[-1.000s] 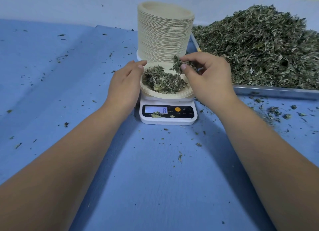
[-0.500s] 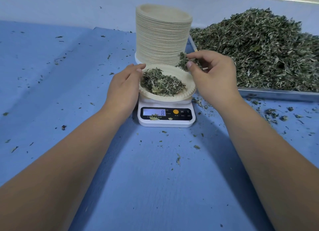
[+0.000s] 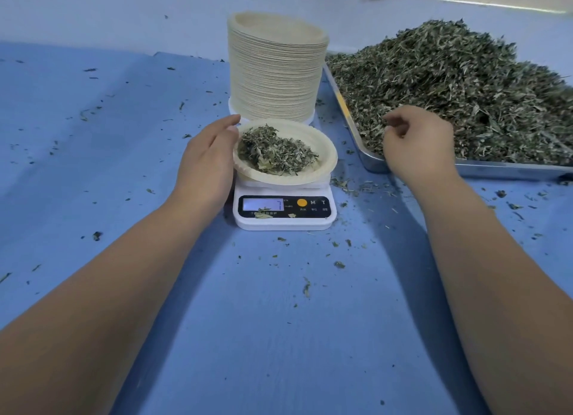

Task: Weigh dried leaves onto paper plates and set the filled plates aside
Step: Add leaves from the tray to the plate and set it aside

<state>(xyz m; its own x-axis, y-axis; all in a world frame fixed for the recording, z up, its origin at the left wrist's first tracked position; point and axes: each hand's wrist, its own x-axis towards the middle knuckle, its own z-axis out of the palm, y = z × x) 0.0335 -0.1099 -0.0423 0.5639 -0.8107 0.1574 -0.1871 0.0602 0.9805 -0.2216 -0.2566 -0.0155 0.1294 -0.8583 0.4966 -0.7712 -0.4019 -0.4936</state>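
Observation:
A paper plate (image 3: 326,149) with a small mound of dried leaves (image 3: 276,151) sits on a white digital scale (image 3: 285,223); the display shows 7. My left hand (image 3: 207,162) rests against the plate's left rim with its fingers nearly straight. To the right, my right hand (image 3: 415,145) hovers over the near left corner of the metal tray (image 3: 496,168). Its fingers are loosely curled and I see no leaves between them. A big heap of dried leaves (image 3: 465,89) fills the tray.
A tall stack of paper plates (image 3: 276,73) stands right behind the scale. Blue cloth (image 3: 93,166) covers the table, with leaf crumbs scattered mostly around the scale and in front of the tray. A light wall rises behind.
My right hand carried a pinch of leaves from the plate rightward to the tray and no longer holds it. The scale reading dropped from 8 to 7. The left hand stayed at the rim.

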